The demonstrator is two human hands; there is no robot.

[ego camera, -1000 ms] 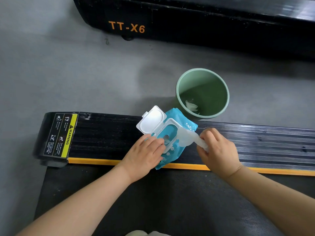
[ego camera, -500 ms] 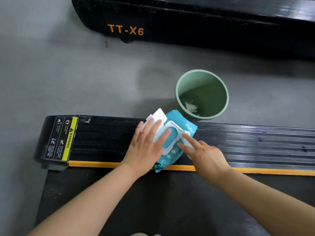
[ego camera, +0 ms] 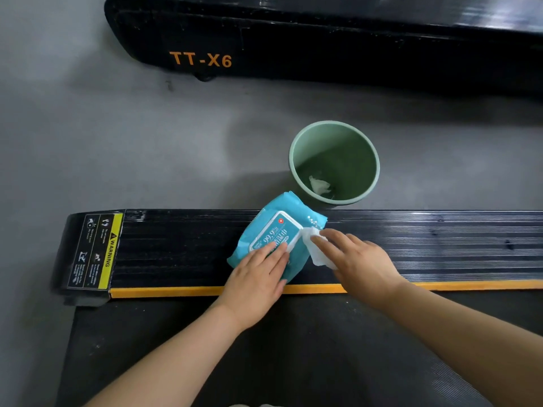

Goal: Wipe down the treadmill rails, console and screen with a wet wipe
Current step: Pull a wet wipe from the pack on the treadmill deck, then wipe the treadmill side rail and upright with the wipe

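A turquoise pack of wet wipes (ego camera: pixel 264 230) lies on the black ribbed side rail (ego camera: pixel 176 245) of the treadmill, its white flip lid closed. My left hand (ego camera: pixel 255 277) presses flat on the lid with straight fingers. A white wet wipe (ego camera: pixel 316 251) lies at the pack's right edge, partly under my right hand (ego camera: pixel 357 264), whose fingers rest on it. Whether the thumb pinches the wipe is hidden. An orange stripe (ego camera: pixel 176 291) separates the rail from the black running belt (ego camera: pixel 293 348).
A green waste bin (ego camera: pixel 368 151) with a crumpled white wipe inside stands on the grey floor just beyond the rail. A second black treadmill marked TT-X6 (ego camera: pixel 201 59) lies further off. A yellow warning label (ego camera: pixel 110 248) marks the rail's left end.
The pack's lid, open a second ago, is now closed under my left hand. My right hand pulled the wipe free and brought it down beside the pack.
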